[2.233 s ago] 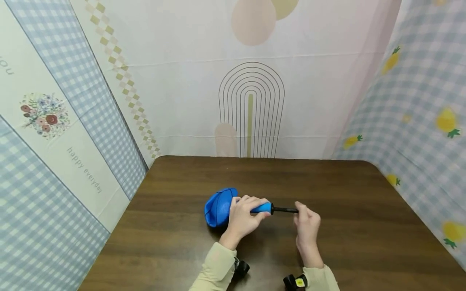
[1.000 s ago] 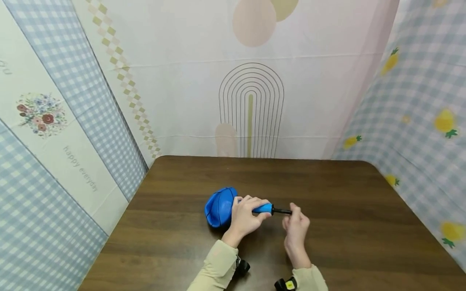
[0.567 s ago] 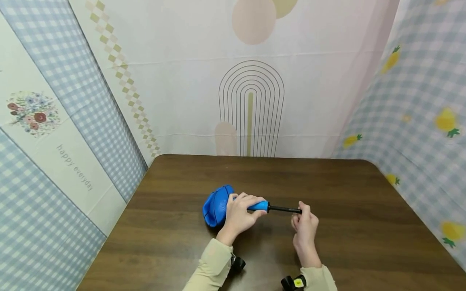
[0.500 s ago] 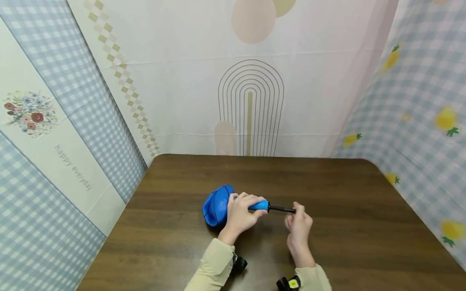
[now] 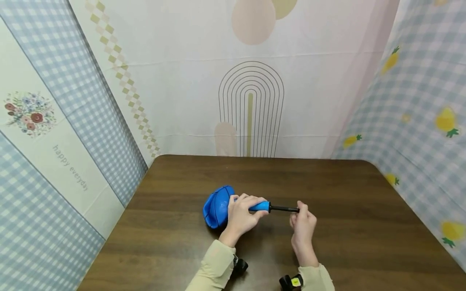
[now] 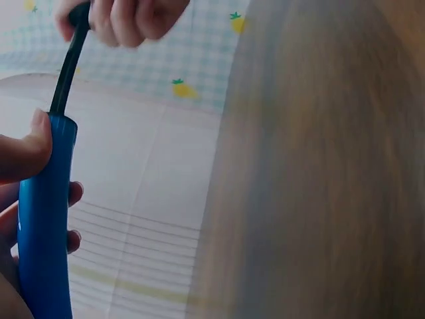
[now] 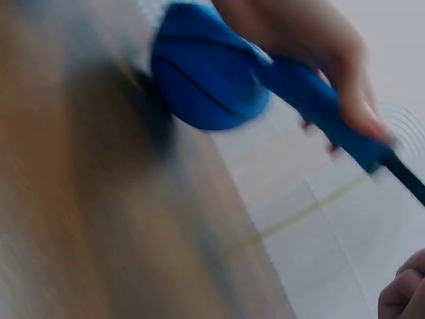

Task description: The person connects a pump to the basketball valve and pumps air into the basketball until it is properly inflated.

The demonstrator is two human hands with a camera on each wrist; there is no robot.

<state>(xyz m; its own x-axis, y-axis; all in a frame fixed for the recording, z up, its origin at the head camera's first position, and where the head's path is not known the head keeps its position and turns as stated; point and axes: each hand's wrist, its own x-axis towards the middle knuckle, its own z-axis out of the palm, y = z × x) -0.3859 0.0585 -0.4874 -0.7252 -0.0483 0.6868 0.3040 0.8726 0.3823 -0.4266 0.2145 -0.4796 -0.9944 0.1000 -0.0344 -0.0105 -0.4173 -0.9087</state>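
Observation:
A blue ball with black seam lines (image 5: 218, 208), dented in on its left side, sits on the wooden table. My left hand (image 5: 242, 216) grips the blue barrel of a hand pump (image 5: 261, 206), which points at the ball; in the right wrist view the pump's left end meets the ball (image 7: 199, 73). A black rod (image 5: 284, 209) sticks out of the barrel's right end. My right hand (image 5: 303, 228) holds the rod's outer end in curled fingers. In the left wrist view, thumb and fingers wrap the barrel (image 6: 46, 219), with the right hand (image 6: 133, 16) above at the rod's end.
The brown wooden table (image 5: 174, 250) has rounded far corners. A white printed cloth (image 5: 182, 101) hangs behind it, with checked cloths at both sides. A black wrist camera (image 5: 240, 266) is strapped at each sleeve cuff.
My right hand moves in and out along the pump's axis, so the visible rod shortens and lengthens; it is slightly further out than half a second ago. The left hand and ball stay nearly still.

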